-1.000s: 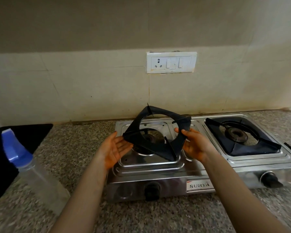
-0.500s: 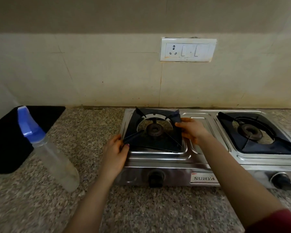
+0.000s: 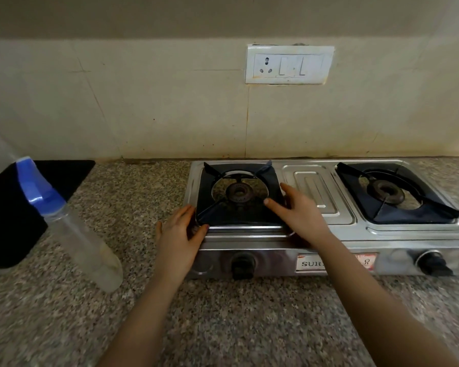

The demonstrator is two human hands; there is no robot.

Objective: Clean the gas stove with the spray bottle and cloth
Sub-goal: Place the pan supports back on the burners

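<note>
Speckled granite worktop (image 3: 223, 313), head view: gas stove (image 3: 316, 181) centre-right, spray bottle (image 3: 82, 234) standing at left. My left grip (image 3: 178, 231) and right grip (image 3: 300, 210) rest loose-fingered, released, on the frame-left burner's pan support (image 3: 249, 215). Seating it, I reckon. Next I'd reach across for the bottle and spray.

Left grip (image 3: 179, 234), right grip (image 3: 300, 210), both bare.

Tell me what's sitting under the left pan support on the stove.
Through the opening of the left pan support, the burner and steel stove top show. Its black corners hide the rest.
</note>
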